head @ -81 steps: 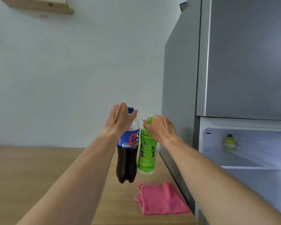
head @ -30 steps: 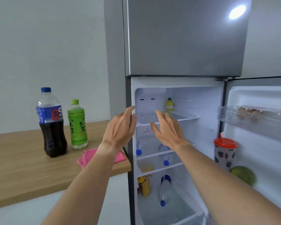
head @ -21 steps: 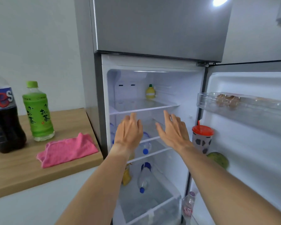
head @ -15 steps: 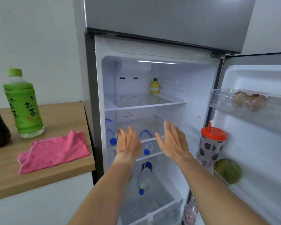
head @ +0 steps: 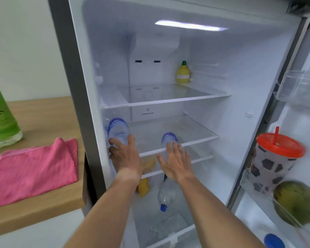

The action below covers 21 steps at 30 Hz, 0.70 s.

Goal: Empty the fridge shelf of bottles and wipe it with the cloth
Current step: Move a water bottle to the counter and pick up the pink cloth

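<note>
Bottles lie on their sides on the middle glass shelf (head: 190, 129) of the open fridge. Nearest its front edge, the left hand (head: 127, 158) reaches with fingers spread onto the left water bottle (head: 117, 129), not yet closed on it. Beside it, the right hand (head: 175, 161), fingers apart, touches the right water bottle (head: 169, 140). Left of the shelf, outside the fridge, a pink cloth (head: 34, 172) lies on the wooden counter (head: 43, 113).

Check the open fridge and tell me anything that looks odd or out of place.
Nothing spilled or broken. Two clear plastic water bottles lie on their sides on the middle glass shelf, and another lies loose in the bottom compartment. Everything else stands upright.
</note>
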Each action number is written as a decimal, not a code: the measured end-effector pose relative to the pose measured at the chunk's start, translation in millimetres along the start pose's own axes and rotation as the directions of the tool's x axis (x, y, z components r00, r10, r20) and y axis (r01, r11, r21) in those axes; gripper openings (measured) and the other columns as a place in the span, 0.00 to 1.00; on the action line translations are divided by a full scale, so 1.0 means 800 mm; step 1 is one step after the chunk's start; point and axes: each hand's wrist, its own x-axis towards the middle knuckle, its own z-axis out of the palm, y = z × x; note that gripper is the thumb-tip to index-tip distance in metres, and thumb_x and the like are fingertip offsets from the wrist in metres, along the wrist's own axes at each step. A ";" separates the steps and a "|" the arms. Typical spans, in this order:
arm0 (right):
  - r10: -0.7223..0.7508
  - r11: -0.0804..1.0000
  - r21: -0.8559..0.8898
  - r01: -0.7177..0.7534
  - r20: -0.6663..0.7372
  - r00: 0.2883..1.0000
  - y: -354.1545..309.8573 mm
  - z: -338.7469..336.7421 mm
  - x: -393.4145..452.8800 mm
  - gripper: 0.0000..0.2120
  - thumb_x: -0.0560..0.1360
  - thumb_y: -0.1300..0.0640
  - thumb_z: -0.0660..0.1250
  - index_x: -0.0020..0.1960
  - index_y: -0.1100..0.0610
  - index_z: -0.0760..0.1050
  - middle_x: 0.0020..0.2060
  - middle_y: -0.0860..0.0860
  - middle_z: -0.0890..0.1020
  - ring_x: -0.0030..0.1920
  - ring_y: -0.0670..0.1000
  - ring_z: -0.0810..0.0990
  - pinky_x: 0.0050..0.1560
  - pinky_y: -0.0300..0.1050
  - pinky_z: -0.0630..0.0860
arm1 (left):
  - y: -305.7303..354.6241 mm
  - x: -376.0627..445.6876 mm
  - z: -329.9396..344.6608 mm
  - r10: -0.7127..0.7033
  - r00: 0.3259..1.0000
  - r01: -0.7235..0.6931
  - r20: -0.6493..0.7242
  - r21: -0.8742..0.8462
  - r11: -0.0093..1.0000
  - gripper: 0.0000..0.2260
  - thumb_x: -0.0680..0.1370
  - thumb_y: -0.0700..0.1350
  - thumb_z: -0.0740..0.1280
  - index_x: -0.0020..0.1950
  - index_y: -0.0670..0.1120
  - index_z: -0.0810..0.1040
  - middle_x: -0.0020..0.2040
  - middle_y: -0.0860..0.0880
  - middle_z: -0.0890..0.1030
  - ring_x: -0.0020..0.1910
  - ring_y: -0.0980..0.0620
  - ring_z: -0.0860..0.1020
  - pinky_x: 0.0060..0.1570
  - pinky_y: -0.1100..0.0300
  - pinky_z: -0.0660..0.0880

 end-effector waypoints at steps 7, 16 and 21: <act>-0.011 1.000 0.012 0.011 -0.044 0.999 0.013 -0.007 -0.027 0.37 0.82 0.37 0.48 0.83 0.57 0.44 0.83 0.56 0.49 0.83 0.56 0.47 0.81 0.58 0.46 | -0.009 -0.017 0.005 0.221 0.975 -0.214 0.026 0.379 0.900 0.26 0.79 0.40 0.64 0.75 0.47 0.60 0.62 0.38 0.72 0.58 0.42 0.74 0.56 0.55 0.72; -0.020 1.000 -0.026 0.016 -0.169 0.985 0.037 -0.081 -0.070 0.36 0.81 0.37 0.53 0.81 0.57 0.52 0.81 0.58 0.57 0.81 0.58 0.55 0.79 0.59 0.53 | 0.014 -0.054 -0.054 0.506 0.860 -0.472 -0.060 0.280 0.836 0.16 0.79 0.34 0.63 0.65 0.45 0.66 0.47 0.46 0.83 0.45 0.46 0.83 0.41 0.56 0.78; 0.002 1.000 0.004 -0.002 -0.196 0.981 0.042 -0.122 -0.092 0.39 0.81 0.34 0.51 0.83 0.57 0.46 0.82 0.58 0.51 0.82 0.57 0.51 0.79 0.59 0.47 | 0.023 -0.056 -0.112 0.573 0.787 -0.539 -0.228 0.196 0.819 0.10 0.84 0.44 0.59 0.65 0.43 0.66 0.42 0.46 0.83 0.39 0.45 0.83 0.33 0.57 0.70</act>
